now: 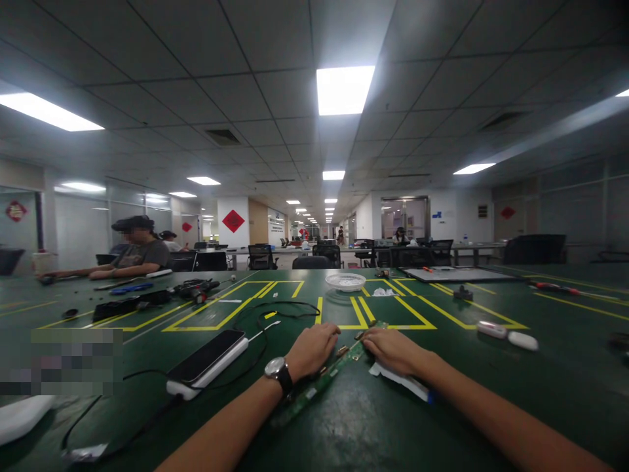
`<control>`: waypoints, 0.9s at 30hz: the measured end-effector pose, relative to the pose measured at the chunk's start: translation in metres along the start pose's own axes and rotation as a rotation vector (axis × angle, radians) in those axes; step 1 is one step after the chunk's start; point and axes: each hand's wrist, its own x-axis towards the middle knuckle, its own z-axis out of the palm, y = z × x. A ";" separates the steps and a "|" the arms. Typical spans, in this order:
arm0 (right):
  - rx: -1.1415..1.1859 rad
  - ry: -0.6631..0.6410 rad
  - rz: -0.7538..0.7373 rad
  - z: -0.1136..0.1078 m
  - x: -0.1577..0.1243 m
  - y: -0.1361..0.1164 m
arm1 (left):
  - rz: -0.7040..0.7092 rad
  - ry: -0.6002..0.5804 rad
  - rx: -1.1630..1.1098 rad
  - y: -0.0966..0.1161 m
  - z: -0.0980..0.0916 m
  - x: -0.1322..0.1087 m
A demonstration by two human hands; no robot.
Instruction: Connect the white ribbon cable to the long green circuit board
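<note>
A long, narrow green circuit board [352, 354] lies slantwise between my hands, its near end blurred. My left hand [310, 351], with a watch [278, 373] on the wrist, is bent along the board's left side. Its fingers are curled together against the board, and their tips are partly hidden. My right hand [393, 349] pinches the board near its far end. Beneath the right palm and wrist sticks out a white strip [405, 381] with a blue end, apart from the board.
A phone [211, 354] rests on a white block left of me, with a black cable [263, 334] looping nearby. Ahead stands a white basket [345, 282]. White oval cases [506, 333] lie at right. Another person [142, 252] sits at the table's far left.
</note>
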 end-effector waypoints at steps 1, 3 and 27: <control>-0.062 -0.017 0.070 -0.001 -0.001 0.003 | 0.006 -0.007 0.001 0.002 -0.001 0.000; -0.194 -0.063 0.225 -0.004 -0.003 0.007 | 0.016 -0.016 0.000 0.004 -0.002 -0.001; -0.136 -0.232 0.559 -0.003 -0.017 0.001 | 0.034 -0.117 0.103 0.007 -0.001 -0.005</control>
